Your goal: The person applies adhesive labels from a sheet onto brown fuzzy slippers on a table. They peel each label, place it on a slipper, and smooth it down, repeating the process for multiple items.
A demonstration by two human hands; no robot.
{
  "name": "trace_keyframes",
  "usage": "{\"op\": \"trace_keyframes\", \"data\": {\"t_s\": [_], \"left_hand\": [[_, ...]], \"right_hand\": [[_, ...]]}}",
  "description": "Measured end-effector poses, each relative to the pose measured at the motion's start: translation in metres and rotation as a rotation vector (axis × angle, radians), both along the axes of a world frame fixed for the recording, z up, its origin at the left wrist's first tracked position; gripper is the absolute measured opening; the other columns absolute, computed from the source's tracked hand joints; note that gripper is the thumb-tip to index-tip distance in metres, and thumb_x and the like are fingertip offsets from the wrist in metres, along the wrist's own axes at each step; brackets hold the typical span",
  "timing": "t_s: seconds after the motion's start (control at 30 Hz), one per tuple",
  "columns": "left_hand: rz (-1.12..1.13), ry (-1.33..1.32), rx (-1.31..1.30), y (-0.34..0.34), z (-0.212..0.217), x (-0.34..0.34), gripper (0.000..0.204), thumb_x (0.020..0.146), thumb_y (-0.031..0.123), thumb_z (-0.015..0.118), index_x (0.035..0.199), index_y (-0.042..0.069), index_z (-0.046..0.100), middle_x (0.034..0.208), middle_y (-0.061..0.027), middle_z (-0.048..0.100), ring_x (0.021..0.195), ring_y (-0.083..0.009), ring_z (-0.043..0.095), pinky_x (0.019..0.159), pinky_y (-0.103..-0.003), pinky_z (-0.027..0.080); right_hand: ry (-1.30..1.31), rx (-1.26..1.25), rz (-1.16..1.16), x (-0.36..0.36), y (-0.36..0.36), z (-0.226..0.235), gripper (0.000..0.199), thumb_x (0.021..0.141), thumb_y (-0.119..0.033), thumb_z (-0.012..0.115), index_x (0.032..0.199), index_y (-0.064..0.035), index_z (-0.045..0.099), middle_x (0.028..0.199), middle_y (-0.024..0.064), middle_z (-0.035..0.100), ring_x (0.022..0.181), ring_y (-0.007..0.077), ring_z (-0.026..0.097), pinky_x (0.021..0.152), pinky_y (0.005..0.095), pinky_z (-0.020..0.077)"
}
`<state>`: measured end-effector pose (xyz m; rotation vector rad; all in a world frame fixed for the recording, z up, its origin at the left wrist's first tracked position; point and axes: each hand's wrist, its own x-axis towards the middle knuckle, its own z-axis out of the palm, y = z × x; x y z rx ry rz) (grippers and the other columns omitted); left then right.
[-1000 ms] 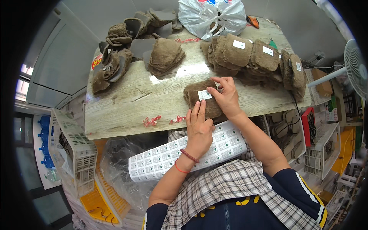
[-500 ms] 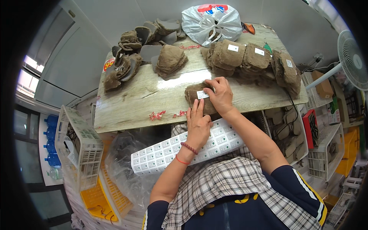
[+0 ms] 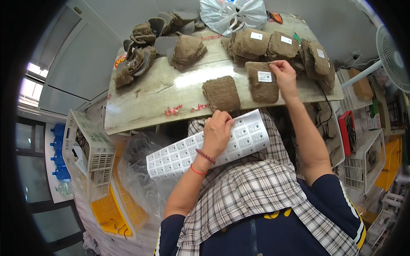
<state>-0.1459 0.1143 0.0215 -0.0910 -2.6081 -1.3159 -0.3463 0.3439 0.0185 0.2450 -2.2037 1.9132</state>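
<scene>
My right hand pinches the upper right corner of a brown fuzzy pad, which bears a white label. To its left, a stack of similar pads lies near the table's front edge, without a visible label. Closed fingers of my left hand rest at a sheet of stickers across my lap; whatever they hold is hidden. Labelled pads stand in piles at the back right, just beyond the held pad.
Unlabelled pads and grey-backed pieces crowd the table's left. A tied plastic bag sits at the back. White crates flank me, with clear plastic by my left side and a fan at right.
My right hand has carried the labelled pad off the stack, to the right and toward the labelled piles. My left hand has drawn back from the pad to the sticker sheet, fingers curling.
</scene>
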Motion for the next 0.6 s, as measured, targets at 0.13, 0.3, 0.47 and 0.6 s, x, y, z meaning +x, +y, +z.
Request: {"op": "trace_keyframes", "data": {"t_s": [0.13,0.3,0.47,0.6], "left_hand": [[0.027,-0.055,0.062,0.0,-0.008,0.003,0.013,0.089,0.012,0.059,0.086,-0.001,0.058,0.083,-0.0164,0.06,0.078,-0.0332,0.061,0.069,-0.039,0.047],[-0.01,-0.048,0.027,-0.003,-0.02,-0.002,0.009,0.09,0.008,0.057,0.09,0.0,0.058,0.087,-0.016,0.059,0.081,-0.0334,0.06,0.072,-0.039,0.047],[-0.046,-0.012,0.026,0.0,-0.025,-0.002,0.005,0.09,0.004,0.056,0.091,0.0,0.058,0.088,-0.0153,0.059,0.082,-0.0336,0.06,0.074,-0.04,0.047],[-0.055,-0.045,0.042,0.002,-0.026,-0.001,0.005,0.089,0.003,0.057,0.091,0.0,0.058,0.088,-0.0154,0.059,0.083,-0.0338,0.06,0.074,-0.04,0.047]], "right_hand": [[0.437,0.795,-0.208,0.038,0.006,0.015,0.028,0.087,-0.02,0.068,0.112,-0.0074,0.067,0.11,0.0131,0.067,0.104,0.0348,0.058,0.092,0.0411,0.0469],[0.467,0.769,0.346,0.119,-0.04,0.015,0.013,0.082,-0.012,0.071,0.095,-0.0089,0.072,0.099,0.0048,0.067,0.095,0.0247,0.061,0.088,0.037,0.0467],[0.502,0.798,0.344,0.14,-0.044,-0.001,0.015,0.075,-0.01,0.074,0.09,-0.0091,0.073,0.09,0.004,0.066,0.088,0.0241,0.061,0.085,0.0373,0.0469],[0.619,0.763,0.294,0.144,-0.042,-0.007,0.016,0.072,-0.007,0.075,0.087,-0.0092,0.072,0.089,0.0034,0.067,0.087,0.0244,0.063,0.082,0.0373,0.0497]]}}
